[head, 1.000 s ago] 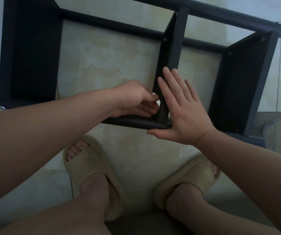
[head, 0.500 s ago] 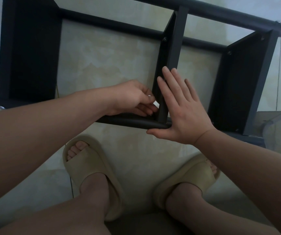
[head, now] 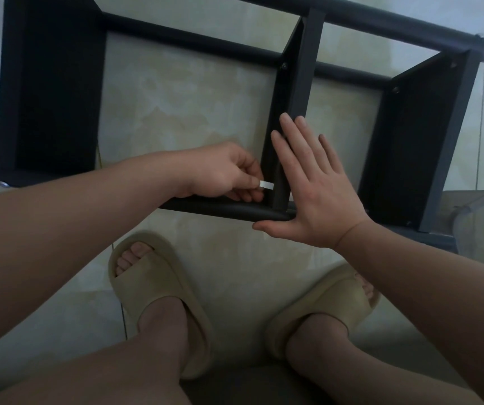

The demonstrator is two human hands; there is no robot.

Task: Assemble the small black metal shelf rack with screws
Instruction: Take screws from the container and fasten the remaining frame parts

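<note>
Evidently the shelf rack (head: pixel 50 83) is lying mostly assembled before both hands; the left hand (head: pixel 226 173) is pinching a small silvery tool (head: pixel 266 185) at the unfinished near joint of the middle panel (head: pixel 305 77); the right hand (head: pixel 314 194), flat, is bracing it.

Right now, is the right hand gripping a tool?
No, the right hand lies flat, fingers straight, against the middle panel of the black metal shelf rack, while the left hand pinches the small pale tool.

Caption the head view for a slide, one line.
The left hand pinches a small pale piece at the black rack's middle panel while the flat right hand braces it.
</note>
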